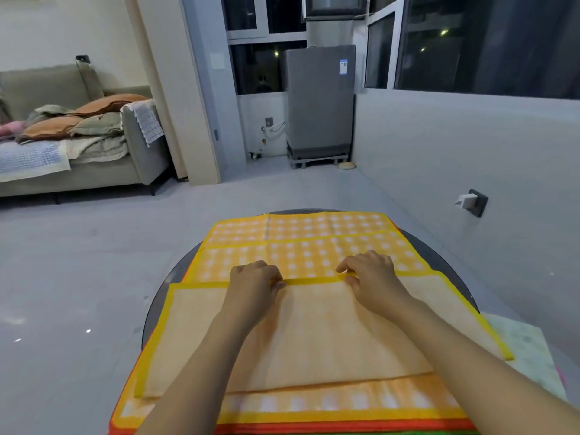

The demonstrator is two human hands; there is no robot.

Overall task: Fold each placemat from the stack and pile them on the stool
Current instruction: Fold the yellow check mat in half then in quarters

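We are working on a round dark bench point(439, 262), where the stack of placemats point(314, 416) is lying: orange-checked ones on top, with red and green edges showing at the bottom near us. The top placemat point(314, 328) is half folded, its pale plain underside turned up towards us and its yellow-bound edge lying across the checked face of the mat.

Starting from the left, our left hand point(251, 285) is pinching that yellow border with curled fingers, thumb side towards the centre. Just to its right, our right hand point(373, 277) is pinching the same border, fingertips curled over the edge. Both hands are sitting near the middle of the edge, well in from the corners.

We are judging the cloth to be light, soft and limp: it is draping flat and showing fold creases, so it should be bending easily but also sagging and sliding on the mat beneath. The stitched border looks like the firmest part, so we would be taking hold there, ideally nearer the corners to keep the fold square.

At the far right, a pale surface point(527, 343) beside the bench may be the stool, though we cannot tell.

As for writing, the grey appliance point(320, 98) by the window is carrying a blue-and-white label point(343, 67), too small for us to read.
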